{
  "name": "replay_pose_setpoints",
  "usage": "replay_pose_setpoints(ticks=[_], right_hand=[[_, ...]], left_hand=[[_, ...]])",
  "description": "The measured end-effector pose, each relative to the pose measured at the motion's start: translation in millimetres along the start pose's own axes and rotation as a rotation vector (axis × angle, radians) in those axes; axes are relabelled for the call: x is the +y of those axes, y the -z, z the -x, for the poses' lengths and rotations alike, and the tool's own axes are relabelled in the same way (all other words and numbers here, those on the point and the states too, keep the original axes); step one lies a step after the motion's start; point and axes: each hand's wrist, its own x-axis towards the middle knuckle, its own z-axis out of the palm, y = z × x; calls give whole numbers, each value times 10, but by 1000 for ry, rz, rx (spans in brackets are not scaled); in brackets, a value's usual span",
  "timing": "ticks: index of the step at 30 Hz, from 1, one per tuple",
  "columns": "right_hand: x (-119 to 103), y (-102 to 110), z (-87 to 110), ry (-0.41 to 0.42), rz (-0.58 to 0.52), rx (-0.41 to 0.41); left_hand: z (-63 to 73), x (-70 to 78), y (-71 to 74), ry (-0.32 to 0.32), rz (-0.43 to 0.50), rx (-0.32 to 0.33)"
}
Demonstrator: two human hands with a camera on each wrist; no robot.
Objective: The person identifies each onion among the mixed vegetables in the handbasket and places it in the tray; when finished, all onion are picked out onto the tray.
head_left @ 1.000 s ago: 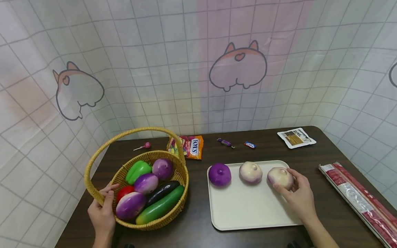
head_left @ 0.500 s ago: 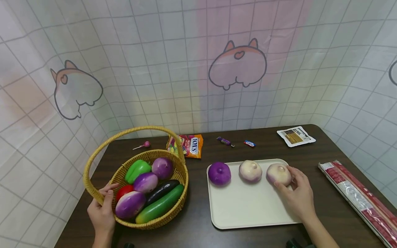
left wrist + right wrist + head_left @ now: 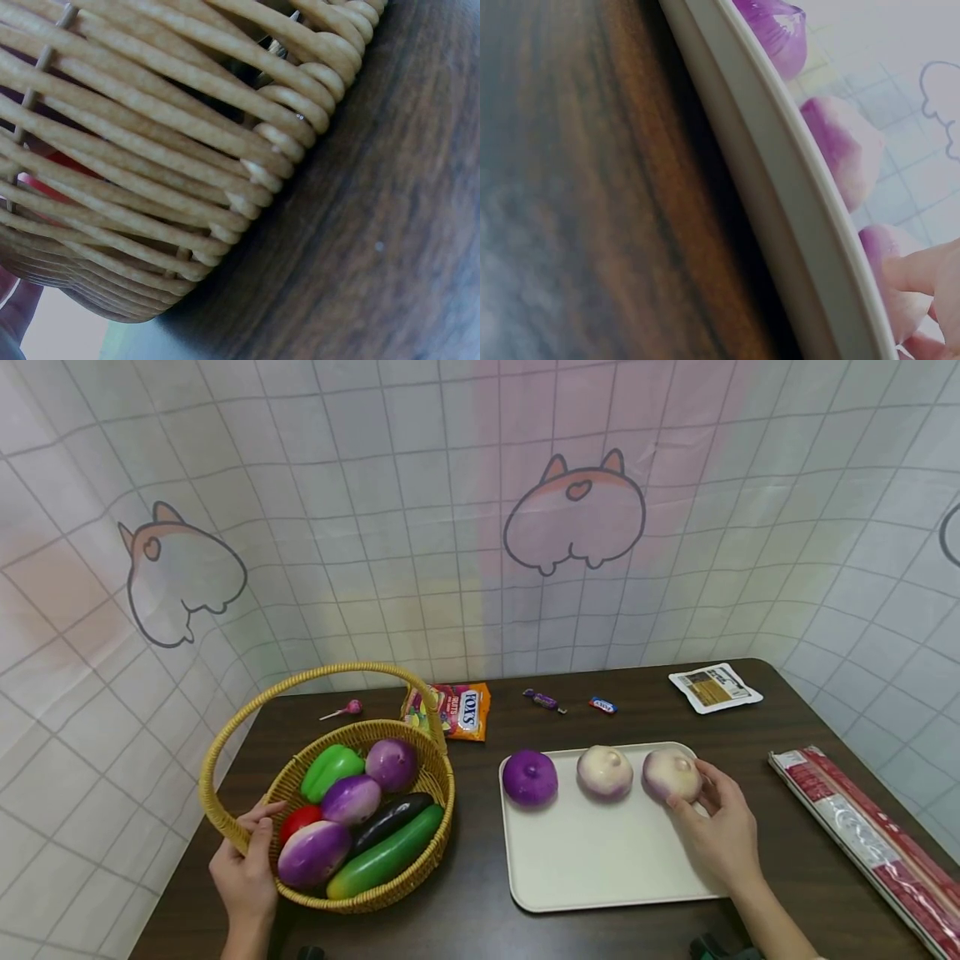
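At the left, my left hand [image 3: 246, 872] grips the rim of the yellow wicker basket [image 3: 390, 897] beside the foot of its arched handle, fingers reaching inside. Within it lie a green bell pepper [image 3: 332, 772], a red vegetable [image 3: 300, 822], a dark eggplant [image 3: 393, 821], a green cucumber [image 3: 390, 852] and several purple round vegetables [image 3: 315, 853]. On the cream tray [image 3: 592, 868], my right hand [image 3: 723, 822] holds a white-and-purple turnip [image 3: 670, 773] between thumb and fingers. A similar turnip [image 3: 604, 772] and a deep purple onion-like vegetable [image 3: 530, 778] sit to its left in a row.
Along the back of the dark table [image 3: 390, 225] are a lollipop [image 3: 352, 707], an orange candy bag [image 3: 461, 712], two small wrapped candies [image 3: 544, 700] and a white packet [image 3: 714, 687]. A long red-and-white package [image 3: 862, 835] lies at the right edge. A patterned curtain surrounds the table.
The turnip in my right hand has shifted slightly back and left, coming level with the other turnip. My left hand and the basket stay in place.
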Motion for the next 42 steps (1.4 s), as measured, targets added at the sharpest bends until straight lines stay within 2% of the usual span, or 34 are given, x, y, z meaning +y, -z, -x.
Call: replay_pose_setpoints(ticks=[8, 20, 24, 28, 31, 34, 39, 42], right_hand=[[-12, 5, -21, 8, -14, -33], [3, 14, 9, -46, -42, 14], [-32, 31, 2, -64, -16, 53], [-92, 61, 3, -49, -17, 155], [-165, 76, 20, -37, -64, 215], [-257, 63, 48, -24, -138, 229], [-471, -40, 112, 61, -269, 166], [-633, -140, 163, 119, -369, 75]], left_hand=[[5, -1, 11, 21, 7, 3], [7, -8, -9, 30, -22, -6], [5, -4, -9, 32, -7, 0], [4, -4, -6, 24, 4, 2], [3, -9, -3, 11, 15, 2], [-1, -10, -1, 1, 20, 1], [-8, 6, 8, 0, 31, 4], [-3, 15, 10, -3, 22, -1]])
